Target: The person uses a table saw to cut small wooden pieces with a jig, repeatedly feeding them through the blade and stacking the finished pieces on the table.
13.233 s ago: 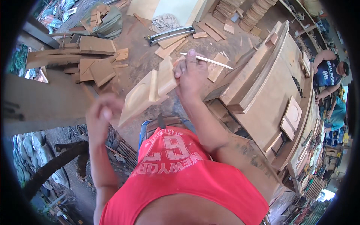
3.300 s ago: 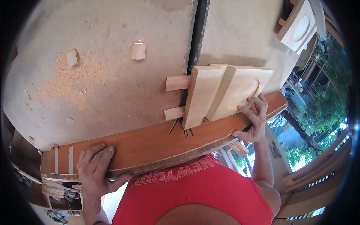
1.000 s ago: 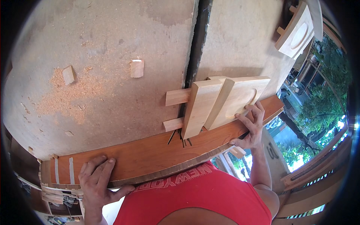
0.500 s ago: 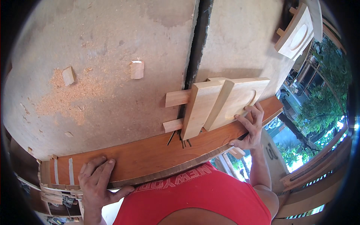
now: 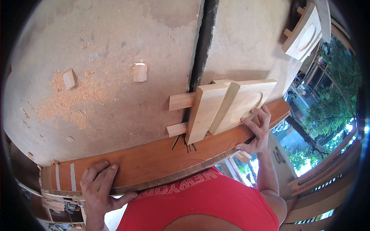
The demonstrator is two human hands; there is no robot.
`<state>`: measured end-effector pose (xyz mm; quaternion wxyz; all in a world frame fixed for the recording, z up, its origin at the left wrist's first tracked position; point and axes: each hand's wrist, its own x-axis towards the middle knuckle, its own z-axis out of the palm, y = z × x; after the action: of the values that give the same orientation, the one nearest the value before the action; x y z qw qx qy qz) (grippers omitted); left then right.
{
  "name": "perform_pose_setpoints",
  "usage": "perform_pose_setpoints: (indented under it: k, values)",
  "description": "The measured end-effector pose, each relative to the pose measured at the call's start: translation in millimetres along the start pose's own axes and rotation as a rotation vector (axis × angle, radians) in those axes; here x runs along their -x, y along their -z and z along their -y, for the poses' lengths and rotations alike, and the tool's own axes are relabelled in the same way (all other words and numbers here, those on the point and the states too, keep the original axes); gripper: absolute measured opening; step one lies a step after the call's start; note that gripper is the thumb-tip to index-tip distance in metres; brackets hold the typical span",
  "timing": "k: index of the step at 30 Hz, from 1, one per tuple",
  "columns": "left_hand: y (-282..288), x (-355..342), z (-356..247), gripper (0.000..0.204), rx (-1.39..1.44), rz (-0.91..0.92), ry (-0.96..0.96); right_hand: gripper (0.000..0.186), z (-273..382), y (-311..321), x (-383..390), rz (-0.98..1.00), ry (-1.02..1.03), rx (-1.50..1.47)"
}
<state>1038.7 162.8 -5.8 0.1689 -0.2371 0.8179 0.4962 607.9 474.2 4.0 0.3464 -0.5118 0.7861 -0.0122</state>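
My left hand (image 5: 99, 184) grips the front edge of a reddish board (image 5: 150, 156), fingers bent on top and thumb along the edge. My right hand (image 5: 256, 131) is closed at the board's edge, its fingertips pressing on a pale wooden panel (image 5: 239, 107) with an oval recess, its thumb on the board. The panel lies across the dark gap (image 5: 200, 54) in the worktop, over two short slats (image 5: 181, 101) that stick out to its left. Several thin dark pieces (image 5: 181, 142) protrude below it.
On the plywood worktop (image 5: 135, 34) lie sawdust (image 5: 61, 104) and small offcuts (image 5: 69, 79). Another recessed panel (image 5: 300, 34) sits at the upper right. My red shirt (image 5: 192, 204) is against the front edge. Foliage (image 5: 327, 107) shows beyond the right edge.
Earliest, I held the panel raised with a pale stick in my right hand; now it lies on the worktop. The view shifted slightly after the second frame; my hands barely moved in the last second.
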Motion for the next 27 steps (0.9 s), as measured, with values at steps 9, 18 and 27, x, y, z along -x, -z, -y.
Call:
perform_pose_setpoints:
  k: [9,18,27]
  values:
    - [2.1,-1.1,-0.4,0.085,-0.015,0.014,0.014,0.087,0.9,0.5,-1.1,0.001,-0.002,-0.002]
    - [3.0,-1.4,-1.0,0.087,-0.020,0.018,0.024,0.086,0.5,0.5,-1.8,-0.006,0.013,0.014]
    - [2.3,-0.3,1.4,0.088,-0.007,0.018,0.021,0.085,1.4,-0.3,-2.4,-0.009,0.003,-0.003]
